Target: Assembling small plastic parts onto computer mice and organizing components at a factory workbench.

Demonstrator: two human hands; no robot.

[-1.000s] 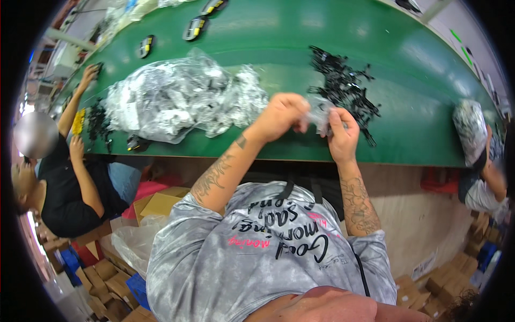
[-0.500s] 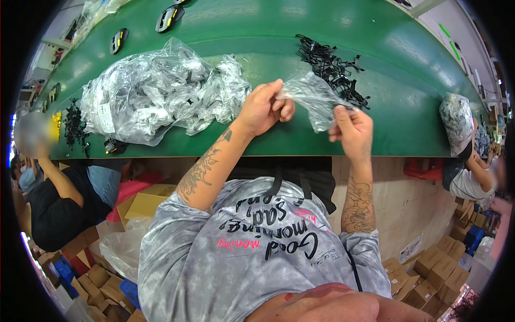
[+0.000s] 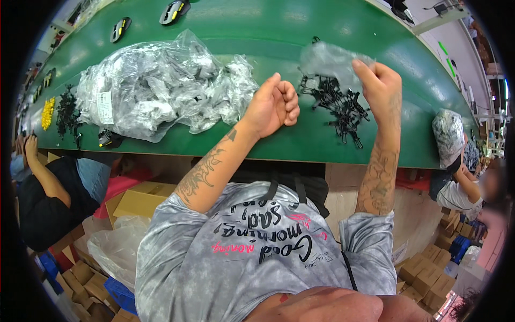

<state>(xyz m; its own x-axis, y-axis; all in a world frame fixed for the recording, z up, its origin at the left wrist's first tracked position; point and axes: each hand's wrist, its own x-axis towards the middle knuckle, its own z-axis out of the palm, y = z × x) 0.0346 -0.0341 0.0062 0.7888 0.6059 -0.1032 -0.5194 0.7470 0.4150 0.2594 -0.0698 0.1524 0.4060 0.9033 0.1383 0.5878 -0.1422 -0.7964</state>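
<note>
My right hand [image 3: 382, 88] pinches the edge of a clear plastic bag [image 3: 330, 60] between thumb and fingers. The thin bag is smeared by motion and hangs over the far part of a pile of small black cable-like pieces [image 3: 338, 104], hiding some of them. Left of that pile, my left hand [image 3: 273, 107] is raised above the table with its thumb apart from half-curled fingers and nothing visible in it. Beside it lies a large clear bag [image 3: 155, 94] stuffed with many small plastic-wrapped items, some spilling toward my left hand.
The green table [image 3: 268, 153] stretches across. Two computer mice [image 3: 174, 12] lie at the far left. Black pieces [image 3: 67, 112] and yellow pieces [image 3: 48, 112] sit further left near a co-worker's arm [image 3: 43, 169]. At right, another person is beside a filled bag [image 3: 448, 134]. Cardboard boxes [image 3: 142, 201] stand below.
My left hand has let go of the clear bag. My right hand has moved right and away from me, carrying the bag over the black pile.
</note>
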